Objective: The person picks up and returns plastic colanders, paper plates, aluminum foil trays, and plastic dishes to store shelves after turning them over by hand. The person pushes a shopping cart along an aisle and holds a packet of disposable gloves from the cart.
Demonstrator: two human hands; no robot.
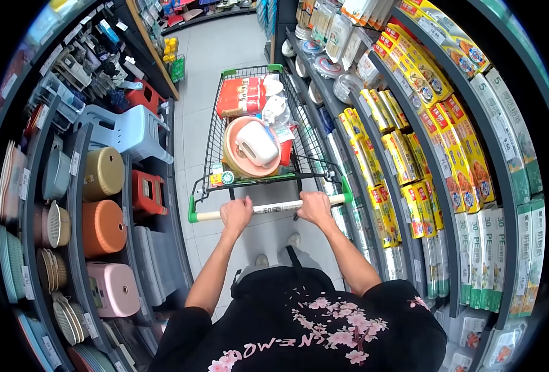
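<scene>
Both my hands grip the handlebar of a shopping cart (211, 139) in a store aisle. My left hand (236, 212) is wrapped round the bar's left part, and my right hand (316, 206) closes on it towards the right end. Between them runs the pale handlebar (276, 208) with dark printing, capped in green at both ends. Inside the cart, a white container with an oval opening (257, 144) rests in a pinkish basin (232, 139). Beyond it are a red package (240, 97) and several white wrapped items (276, 110).
Shelves on the left hold stools, including an orange one (104, 228), a light blue one (122, 127) and a pink one (114, 289), plus baskets. Yellow boxes (451, 146) and rolls (403, 158) fill the right shelves. The tiled floor (209, 46) continues ahead between them.
</scene>
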